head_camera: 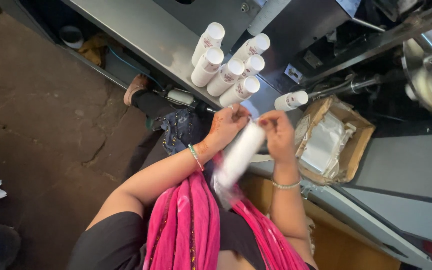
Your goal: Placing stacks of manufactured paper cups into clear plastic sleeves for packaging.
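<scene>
Both hands meet over a long white stack of paper cups (238,155), which slants from the fingers at the upper right down toward the person's chest. The left hand (228,122) has its fingers curled and pinching the top end of the stack; the right hand (277,132) pinches the same end from the other side, fingertips pressed close to those of the left. A thin clear plastic sleeve seems to cover the stack — its lower end is blurred.

Just beyond the hands, on the grey metal counter (146,35), lie several more white cup stacks (226,62), packed side by side with their open mouths showing. A single shorter stack (291,100) lies apart to their right. To the right of the hands stands an open cardboard box (351,145) holding clear plastic bags (326,142). A pink scarf (186,225) hangs down the person's front.
</scene>
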